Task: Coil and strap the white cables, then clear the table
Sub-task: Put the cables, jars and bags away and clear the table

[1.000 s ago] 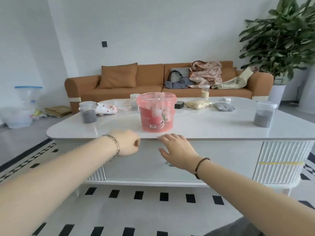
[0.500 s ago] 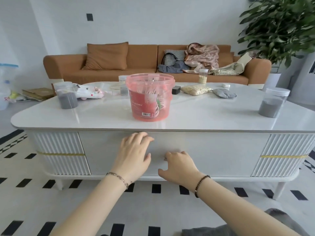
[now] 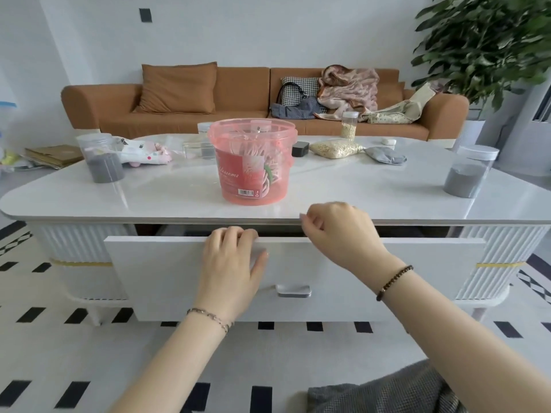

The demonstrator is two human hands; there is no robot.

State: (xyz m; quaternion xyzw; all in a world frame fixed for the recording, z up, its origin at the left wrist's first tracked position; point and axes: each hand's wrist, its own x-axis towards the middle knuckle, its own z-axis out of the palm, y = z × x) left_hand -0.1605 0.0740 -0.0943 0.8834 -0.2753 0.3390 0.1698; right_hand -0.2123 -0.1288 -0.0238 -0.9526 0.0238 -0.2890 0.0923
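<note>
Table [image 3: 357,186] white, glossy; left hand [image 3: 231,263] grips drawer [image 3: 155,272].

Home living room, orange sofa [image 3: 238,105], white coffee table [image 3: 357,189], potted plant [image 3: 483,40]
</note>
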